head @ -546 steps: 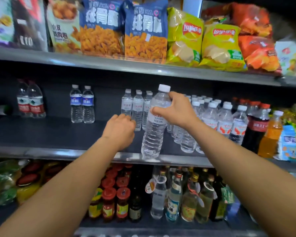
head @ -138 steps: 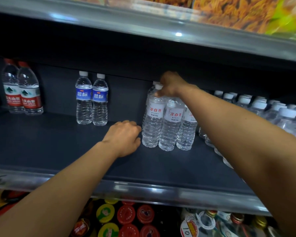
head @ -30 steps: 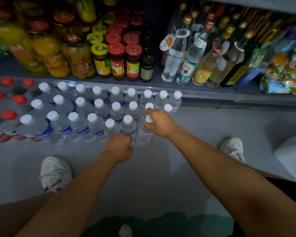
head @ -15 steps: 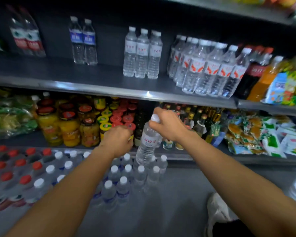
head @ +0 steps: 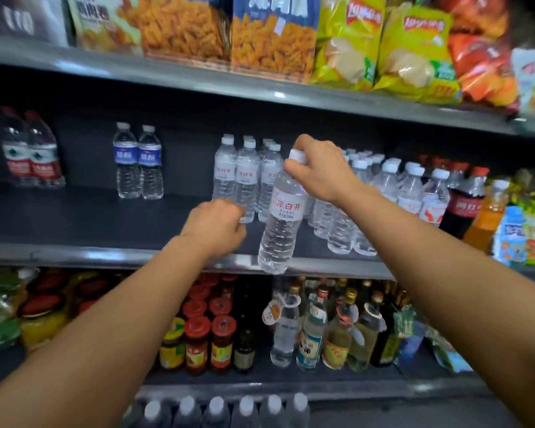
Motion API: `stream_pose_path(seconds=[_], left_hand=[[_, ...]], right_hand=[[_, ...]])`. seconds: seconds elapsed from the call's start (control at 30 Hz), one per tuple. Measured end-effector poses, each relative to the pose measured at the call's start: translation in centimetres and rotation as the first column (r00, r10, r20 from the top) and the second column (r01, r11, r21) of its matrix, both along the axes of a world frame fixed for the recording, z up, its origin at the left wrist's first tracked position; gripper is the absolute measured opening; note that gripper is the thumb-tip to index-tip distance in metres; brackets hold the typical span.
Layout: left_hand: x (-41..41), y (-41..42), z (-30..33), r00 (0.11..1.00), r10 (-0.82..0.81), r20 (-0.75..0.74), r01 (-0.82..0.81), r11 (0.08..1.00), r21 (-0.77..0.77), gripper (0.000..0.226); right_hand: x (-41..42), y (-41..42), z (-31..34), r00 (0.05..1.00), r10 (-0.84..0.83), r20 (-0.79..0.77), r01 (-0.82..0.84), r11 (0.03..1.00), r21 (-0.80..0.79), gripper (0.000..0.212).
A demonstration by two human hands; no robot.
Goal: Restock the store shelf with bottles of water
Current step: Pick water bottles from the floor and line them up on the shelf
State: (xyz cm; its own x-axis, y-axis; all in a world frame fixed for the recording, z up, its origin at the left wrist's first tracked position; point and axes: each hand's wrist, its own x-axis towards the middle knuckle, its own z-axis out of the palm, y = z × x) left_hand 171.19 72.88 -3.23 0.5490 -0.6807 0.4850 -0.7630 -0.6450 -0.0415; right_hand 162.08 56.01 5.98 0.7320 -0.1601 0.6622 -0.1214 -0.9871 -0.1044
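The person's right hand pinches a clear water bottle by its white cap, fingers curled round the neck, so the bottle hangs upright in the air in front of the middle shelf, its base level with the shelf's metal front edge. Its white label carries red characters. The left hand is held over the front of that shelf, just left of the bottle, with its fingers clenched into a loose fist and nothing in them.

Behind the hands, a cluster of same-brand bottles stands near the back of the shelf. To its right is a bigger crowd of white-capped bottles with orange-marked labels, then cola bottles and an orange drink. Further left stand two blue-labelled water bottles, and at the far left two red-labelled ones.

Snack bags and yellow crisp bags fill the shelf above. Below are red-lidded jars and glass bottles of clear and yellowish liquids. White caps of more water bottles show along the bottom edge.
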Motion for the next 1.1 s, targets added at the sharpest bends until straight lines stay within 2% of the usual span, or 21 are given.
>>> stream_pose_path(seconds=[0.3,0.6,0.8,1.1], left_hand=[[6.6,-4.4,-1.0,1.000,-0.011,0.001,0.011,1.000,0.026,0.034],[10.5,-6.3,-3.3,0.999,-0.018,-0.043,0.020,0.999,0.037,0.025],[11.5,-7.6,-3.3,0.998,-0.016,-0.059,0.018,0.999,0.045,0.030],[10.6,-7.9,-3.3,0.997,0.013,-0.081,-0.007,0.997,0.077,0.035]], right_hand=[[8.9,-6.2,0.8,0.993,-0.074,-0.089,0.069,0.995,-0.067,0.028],[15.0,-9.9,0.1,0.973,-0.029,-0.227,0.025,1.000,-0.018,0.025],[17.2,-10.9,0.5,0.965,-0.015,-0.263,0.014,1.000,-0.004,0.028],[16.8,-10.7,0.4,0.953,-0.077,-0.292,0.087,0.996,0.022,0.046]])
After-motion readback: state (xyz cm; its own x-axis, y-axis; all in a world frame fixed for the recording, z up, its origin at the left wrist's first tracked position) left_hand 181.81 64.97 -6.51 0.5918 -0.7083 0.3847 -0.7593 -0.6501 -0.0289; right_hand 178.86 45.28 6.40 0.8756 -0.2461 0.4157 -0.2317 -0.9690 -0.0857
